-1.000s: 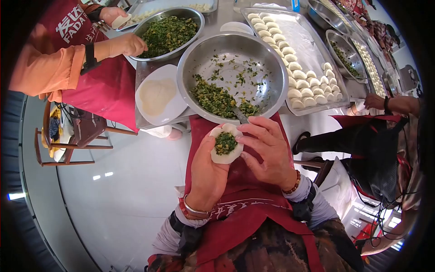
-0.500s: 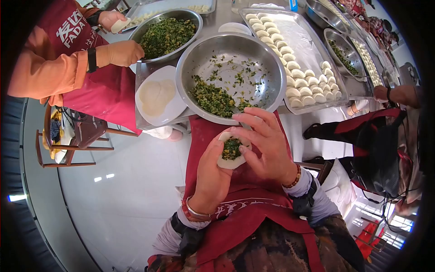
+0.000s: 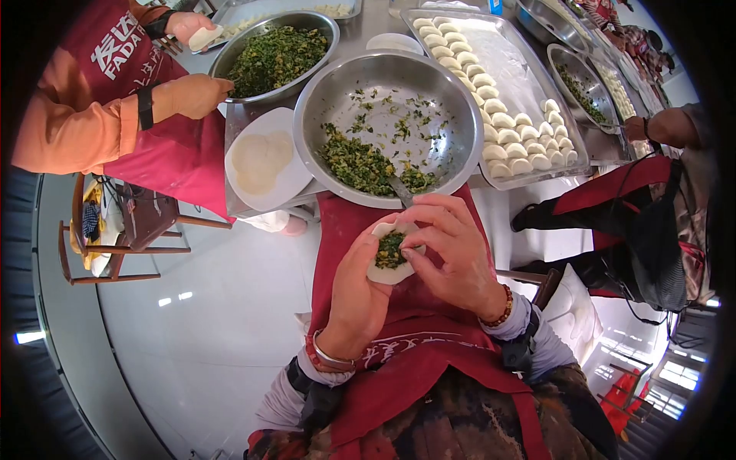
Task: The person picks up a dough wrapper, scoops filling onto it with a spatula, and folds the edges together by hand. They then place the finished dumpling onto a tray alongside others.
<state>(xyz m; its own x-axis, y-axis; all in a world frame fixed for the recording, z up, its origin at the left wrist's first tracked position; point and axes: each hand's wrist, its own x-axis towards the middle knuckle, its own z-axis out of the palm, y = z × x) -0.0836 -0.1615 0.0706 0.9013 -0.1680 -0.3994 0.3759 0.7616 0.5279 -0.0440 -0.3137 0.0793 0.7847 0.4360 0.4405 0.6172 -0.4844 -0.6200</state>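
Observation:
A round dough wrapper (image 3: 383, 274) with green and yellow filling (image 3: 390, 251) on it rests in my left hand (image 3: 356, 287), whose fingers and thumb curve round its left side. My right hand (image 3: 454, 257) pinches the wrapper's right edge between thumb and fingers. Just beyond my fingers, a large steel bowl (image 3: 460, 123) holds chopped green filling and a metal utensil (image 3: 400, 190) whose handle end is hidden behind my right hand. A white plate (image 3: 287, 180) with flat wrappers (image 3: 261, 162) lies left of the bowl.
A tray (image 3: 529, 182) of shaped dumplings stands right of the bowl. At the left, a co-worker's hands (image 3: 195, 96) are at another filling bowl (image 3: 335, 46), one holding a wrapper. Another person's hand (image 3: 635, 129) is at a bowl on the right. A chair (image 3: 126, 249) stands lower left.
My right fingers have drawn in and now pinch the wrapper's edge. More of the utensil shows in the large bowl. The person's hand at the right has moved left to the bowl there.

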